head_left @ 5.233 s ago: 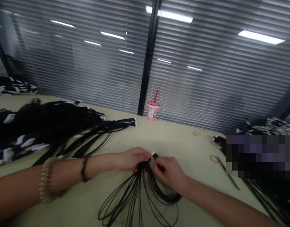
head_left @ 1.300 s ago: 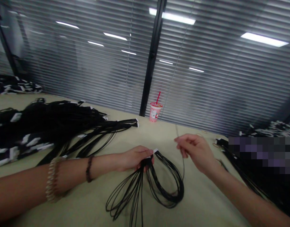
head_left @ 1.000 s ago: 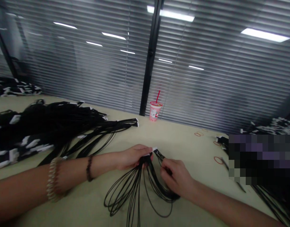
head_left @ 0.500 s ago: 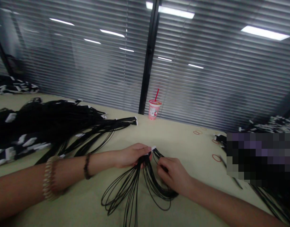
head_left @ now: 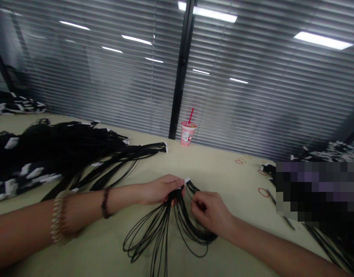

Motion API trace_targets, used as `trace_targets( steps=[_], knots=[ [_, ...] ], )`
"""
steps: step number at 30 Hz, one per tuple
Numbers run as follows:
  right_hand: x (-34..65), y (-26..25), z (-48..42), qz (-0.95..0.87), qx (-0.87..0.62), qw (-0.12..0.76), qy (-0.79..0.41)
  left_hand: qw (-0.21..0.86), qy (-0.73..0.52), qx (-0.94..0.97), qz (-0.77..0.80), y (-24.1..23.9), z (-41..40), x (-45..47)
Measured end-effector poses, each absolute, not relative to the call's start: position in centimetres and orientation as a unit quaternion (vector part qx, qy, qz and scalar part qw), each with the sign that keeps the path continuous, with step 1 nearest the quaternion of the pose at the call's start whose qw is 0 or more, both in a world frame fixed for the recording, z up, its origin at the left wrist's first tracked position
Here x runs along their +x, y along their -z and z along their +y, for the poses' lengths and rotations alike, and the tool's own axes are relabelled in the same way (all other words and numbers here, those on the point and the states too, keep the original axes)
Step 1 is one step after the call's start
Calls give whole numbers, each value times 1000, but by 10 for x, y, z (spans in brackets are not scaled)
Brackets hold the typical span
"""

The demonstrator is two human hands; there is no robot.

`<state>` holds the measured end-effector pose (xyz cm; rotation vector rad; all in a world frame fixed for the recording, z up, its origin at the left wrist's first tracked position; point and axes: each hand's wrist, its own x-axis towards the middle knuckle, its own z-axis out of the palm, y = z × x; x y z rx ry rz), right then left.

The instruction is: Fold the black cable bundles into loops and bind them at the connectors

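Observation:
My left hand (head_left: 162, 189) is closed around a black wire harness (head_left: 181, 207) near its upper end. Thin black wires hang from it in loose loops toward the table's front. A small white connector (head_left: 187, 180) pokes out just past my left fingertips, with a short run of wires leading from it to the right. My right hand (head_left: 211, 211) has its fingers curled and pinched on those wires, a little below the connector. Its fingertips are partly turned away, and the wires pass behind the hand.
A large pile of black wire harnesses (head_left: 58, 150) with white connectors covers the left of the table (head_left: 223, 173). By the window blinds stands a pink cup (head_left: 187, 134) with a red straw. Rubber bands (head_left: 263, 192) lie on the right, beside more harnesses (head_left: 333, 152) and a pixelated patch.
Almost nothing differs. Both hands keep the same grip on the harness, and the whole view has shifted very slightly.

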<state>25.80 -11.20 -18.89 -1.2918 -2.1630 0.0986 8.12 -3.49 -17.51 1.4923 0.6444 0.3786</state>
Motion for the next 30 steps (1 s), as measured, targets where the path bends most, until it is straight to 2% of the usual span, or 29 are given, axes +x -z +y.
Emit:
trace_targets(
  steps=[8,18,27,30],
  knots=[
    [259,181,-117,-781,-506,365,-32,624,-150,702,309,171,-37,81],
    [249,181,-108,-817,-497,291,-35,560,-101,771,285,167,-44,82],
    [251,185,-107,-813,-500,299,-12,598,-137,726,311,165,-50,86],
    [257,186,-104,-804,-532,265,-23,628,-155,689,327,164,-48,86]
  ],
)
